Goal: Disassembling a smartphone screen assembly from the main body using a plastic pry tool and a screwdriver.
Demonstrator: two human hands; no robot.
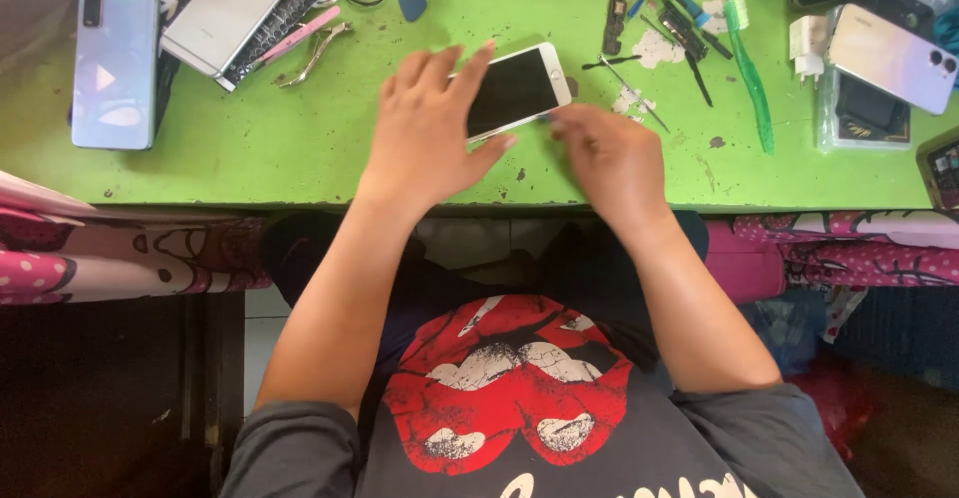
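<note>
**Inspector:** Head view, item under hand: a white phone (519, 88) with a dark, unlit screen, lying face up and slightly askew on the green table (300, 148), at upper centre of the frame.

**Clerk:** Hand positions?

**Inspector:** The left hand (428, 128) lies palm down over the phone's left end, fingers spread, thumb along its lower edge. The right hand (607, 156) is at the phone's lower right corner, fingers curled together; whether they pinch a tool there, I cannot tell.

**Clerk:** Surroundings?

**Inspector:** A pale blue phone (115, 66) and a silver phone (227, 10), both face down, upper left, with tweezers (312, 56) beside them. A green toothbrush (749, 73) and a lilac phone (892, 56), upper right.
</note>
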